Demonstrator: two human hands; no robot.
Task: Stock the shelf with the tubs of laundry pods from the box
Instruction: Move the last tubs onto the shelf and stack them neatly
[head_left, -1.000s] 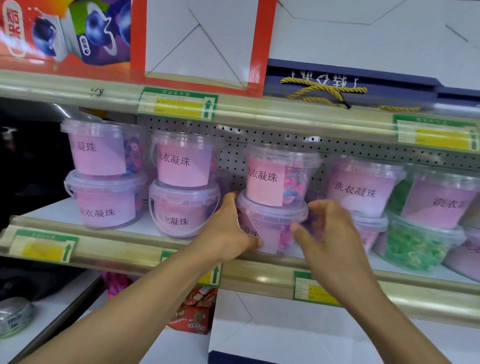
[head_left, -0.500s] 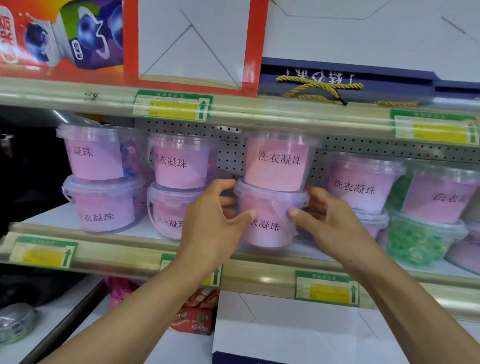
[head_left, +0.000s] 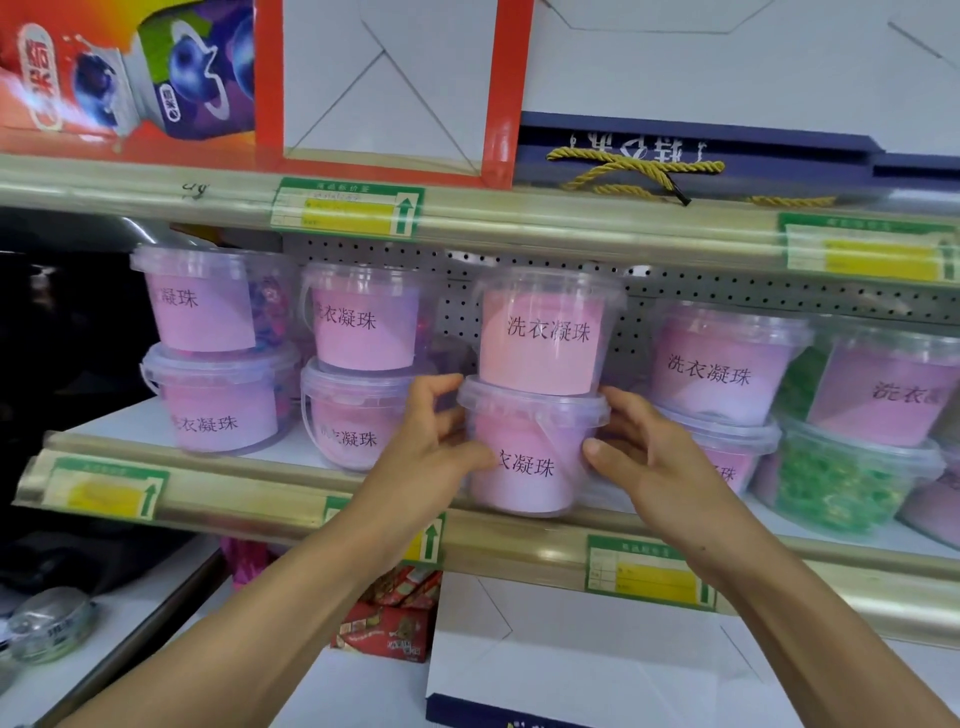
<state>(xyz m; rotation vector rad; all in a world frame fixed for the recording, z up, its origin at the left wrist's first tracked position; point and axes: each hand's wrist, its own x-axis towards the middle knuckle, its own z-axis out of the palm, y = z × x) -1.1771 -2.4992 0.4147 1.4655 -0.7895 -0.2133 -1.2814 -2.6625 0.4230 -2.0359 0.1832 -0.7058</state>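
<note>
Both grips clasp the lower tub (head_left: 524, 457) on the shelf (head_left: 311, 501): left hand (head_left: 431, 457) and right hand (head_left: 649, 462), fingers curled round its sides.

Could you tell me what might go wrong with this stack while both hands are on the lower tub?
1. The top tub only rests on the lower tub, which the left hand and right hand grip; a quick turn could tip it off.
2. The lower tub sits near the shelf edge and could slide off.
3. The neighbouring tub stands close and might get knocked.
</note>
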